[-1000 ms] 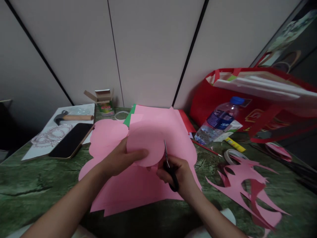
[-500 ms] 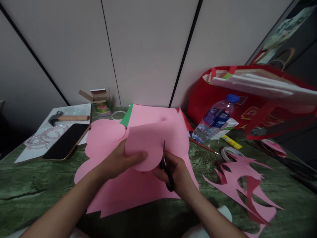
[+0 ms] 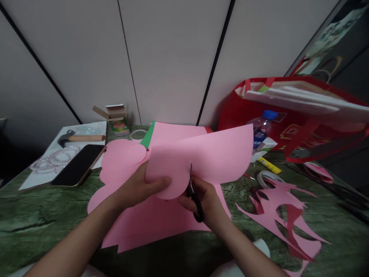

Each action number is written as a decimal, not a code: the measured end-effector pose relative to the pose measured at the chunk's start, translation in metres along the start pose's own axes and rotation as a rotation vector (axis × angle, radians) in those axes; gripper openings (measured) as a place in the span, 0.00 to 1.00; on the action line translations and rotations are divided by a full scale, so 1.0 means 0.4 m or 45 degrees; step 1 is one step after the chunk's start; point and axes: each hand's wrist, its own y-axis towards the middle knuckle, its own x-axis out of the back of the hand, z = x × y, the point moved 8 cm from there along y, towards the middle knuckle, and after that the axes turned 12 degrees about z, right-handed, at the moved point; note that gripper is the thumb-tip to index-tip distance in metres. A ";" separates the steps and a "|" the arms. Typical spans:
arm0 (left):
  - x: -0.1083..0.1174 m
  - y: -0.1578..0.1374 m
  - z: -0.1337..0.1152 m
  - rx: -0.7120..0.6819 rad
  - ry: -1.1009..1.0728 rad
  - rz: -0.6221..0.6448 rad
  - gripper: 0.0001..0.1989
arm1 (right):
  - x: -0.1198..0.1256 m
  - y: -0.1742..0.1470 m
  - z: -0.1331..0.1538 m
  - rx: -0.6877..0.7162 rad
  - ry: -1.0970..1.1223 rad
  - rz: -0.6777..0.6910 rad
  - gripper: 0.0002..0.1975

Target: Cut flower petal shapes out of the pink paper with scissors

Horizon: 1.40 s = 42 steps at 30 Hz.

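Note:
My left hand (image 3: pixel 145 188) pinches a sheet of pink paper (image 3: pixel 219 154) by its rounded left part, thumb on top. My right hand (image 3: pixel 206 196) is closed around black-handled scissors (image 3: pixel 193 198), whose blades point away from me and cut into the sheet between its left lobe and its wide right part. That right part sticks out over the table. Below lie larger pink sheets (image 3: pixel 155 225), and to the left rest cut pink scalloped pieces (image 3: pixel 119 159).
At right are pink paper offcuts (image 3: pixel 288 219), a tape roll (image 3: pixel 268 177), a yellow tube (image 3: pixel 269 165), a water bottle (image 3: pixel 263 125) and a red bag (image 3: pixel 288 130). At left are a phone (image 3: pixel 77 165), a hammer (image 3: pixel 83 137), beaded strands (image 3: pixel 54 159) and a small open box (image 3: pixel 119 123).
The right part of the held pink sheet has swung out to the right and flattened, now covering part of the bottle. Both hands and the scissors stay almost in place.

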 end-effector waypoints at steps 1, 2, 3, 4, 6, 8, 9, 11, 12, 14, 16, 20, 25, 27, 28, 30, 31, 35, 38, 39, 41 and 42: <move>0.002 0.000 -0.001 -0.004 0.024 -0.003 0.15 | -0.001 0.000 0.002 0.007 -0.002 0.007 0.11; 0.003 0.000 -0.001 -0.007 0.043 -0.006 0.14 | -0.001 0.001 0.003 0.010 -0.004 0.009 0.11; 0.003 0.000 -0.002 -0.008 0.056 -0.005 0.14 | 0.000 0.001 0.004 0.006 -0.006 0.007 0.10; 0.003 0.001 -0.002 -0.009 0.065 -0.003 0.14 | 0.000 0.001 0.003 -0.002 -0.005 0.003 0.10; 0.004 0.001 -0.002 -0.014 0.078 -0.005 0.15 | 0.002 0.002 0.000 -0.032 -0.004 -0.010 0.10; 0.006 0.002 0.000 -0.016 0.088 -0.011 0.15 | 0.003 0.002 -0.003 -0.051 -0.006 -0.014 0.10; 0.007 0.002 0.001 -0.016 0.088 -0.012 0.15 | 0.004 0.002 -0.004 -0.055 -0.011 -0.013 0.10; 0.009 0.002 0.005 -0.011 0.088 -0.012 0.14 | 0.004 0.002 -0.004 -0.059 -0.021 -0.013 0.10; 0.009 0.002 0.007 -0.009 0.088 -0.008 0.14 | 0.004 0.002 -0.004 -0.060 -0.026 -0.010 0.10; 0.007 0.001 0.006 -0.013 0.094 0.002 0.14 | 0.005 0.002 -0.002 -0.048 -0.035 -0.008 0.10; 0.006 0.001 0.002 -0.023 0.107 0.011 0.14 | 0.005 0.001 0.000 -0.025 -0.047 -0.010 0.10; 0.005 0.001 -0.004 -0.025 0.130 0.004 0.14 | 0.005 0.001 -0.005 -0.024 -0.048 -0.005 0.10; 0.006 0.003 -0.005 -0.021 0.142 0.003 0.14 | 0.001 0.002 -0.009 -0.030 -0.004 0.008 0.11; 0.006 0.003 -0.004 -0.023 0.139 0.002 0.14 | 0.003 0.003 -0.008 -0.040 0.000 0.002 0.12; 0.007 0.003 -0.004 -0.025 0.137 -0.001 0.14 | 0.003 0.003 -0.007 -0.041 0.000 0.000 0.12; 0.006 0.003 -0.003 -0.030 0.134 0.001 0.15 | 0.005 0.003 -0.003 -0.028 0.002 -0.005 0.12; 0.005 0.004 -0.003 -0.032 0.136 0.004 0.15 | 0.005 0.003 0.000 -0.019 0.002 -0.009 0.12; 0.002 0.004 -0.007 -0.057 0.155 0.018 0.14 | 0.004 0.002 0.004 -0.021 -0.010 -0.014 0.13; 0.002 0.004 -0.006 -0.057 0.155 0.022 0.14 | 0.004 0.002 0.005 -0.016 -0.011 -0.020 0.15; 0.003 0.004 -0.006 -0.052 0.154 0.021 0.15 | 0.004 0.003 0.006 -0.012 -0.011 -0.021 0.15; 0.004 0.004 -0.006 -0.042 0.151 0.019 0.17 | 0.005 0.003 0.007 -0.005 -0.013 -0.023 0.15; 0.004 0.004 -0.006 -0.038 0.149 0.019 0.18 | 0.005 0.003 0.006 -0.007 -0.014 -0.021 0.15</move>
